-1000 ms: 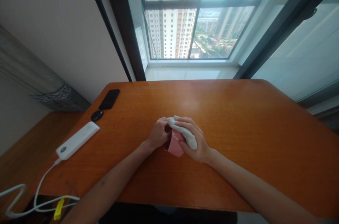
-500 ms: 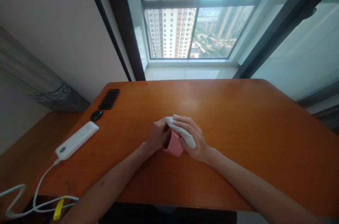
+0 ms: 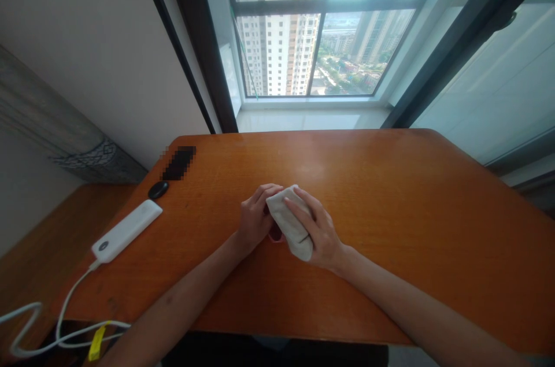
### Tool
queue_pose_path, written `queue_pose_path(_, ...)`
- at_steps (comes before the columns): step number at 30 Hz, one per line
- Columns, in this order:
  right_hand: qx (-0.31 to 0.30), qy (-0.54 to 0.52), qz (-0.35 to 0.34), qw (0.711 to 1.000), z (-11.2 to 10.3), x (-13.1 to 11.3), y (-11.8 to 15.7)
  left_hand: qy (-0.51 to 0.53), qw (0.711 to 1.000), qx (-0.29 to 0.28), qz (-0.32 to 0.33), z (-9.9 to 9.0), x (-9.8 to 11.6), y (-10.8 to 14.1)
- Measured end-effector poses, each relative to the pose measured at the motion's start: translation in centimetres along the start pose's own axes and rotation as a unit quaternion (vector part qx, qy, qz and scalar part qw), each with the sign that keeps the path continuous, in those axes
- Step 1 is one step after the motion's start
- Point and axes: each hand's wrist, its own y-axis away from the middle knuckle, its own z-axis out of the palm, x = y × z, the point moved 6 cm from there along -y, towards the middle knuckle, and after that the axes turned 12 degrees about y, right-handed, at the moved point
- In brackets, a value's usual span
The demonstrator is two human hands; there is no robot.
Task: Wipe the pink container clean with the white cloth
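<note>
White cloth (image 3: 288, 222) lay along 11-to-5 o'clock, pressed under the right hand's (image 3: 318, 228) spread fingers; pink cup (image 3: 276, 234) sat nearer the curled left hand (image 3: 255, 218), grip hidden.

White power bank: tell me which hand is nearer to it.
Left. The left hand is to the right of the white power bank in this view, at one edge of the off-white cloth. The right hand is farther away, beyond the cloth.

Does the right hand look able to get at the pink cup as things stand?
Probably not directly: the white cloth lies between the right hand and the pink cup, covering most of it. The cup is very close, though, so shifting the cloth would likely free the way.
</note>
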Motion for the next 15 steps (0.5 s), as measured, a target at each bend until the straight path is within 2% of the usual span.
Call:
queue_pose_path(6,0.004,0.036,-0.003,0.999,0.41,-0.44,0.18,-0.051,0.992,-0.002,0.118,-0.44,1.04,0.72)
queue_pose_path(11,-0.037,0.015,0.011,0.999,0.88,-0.21,0.05,-0.081,0.988,0.004,0.131,-0.67,1.12,0.98)
queue_pose_path(15,-0.037,0.018,-0.003,0.999,0.59,0.29,-0.33,-0.082,0.991,-0.011,0.104,-0.26,1.03,0.65)
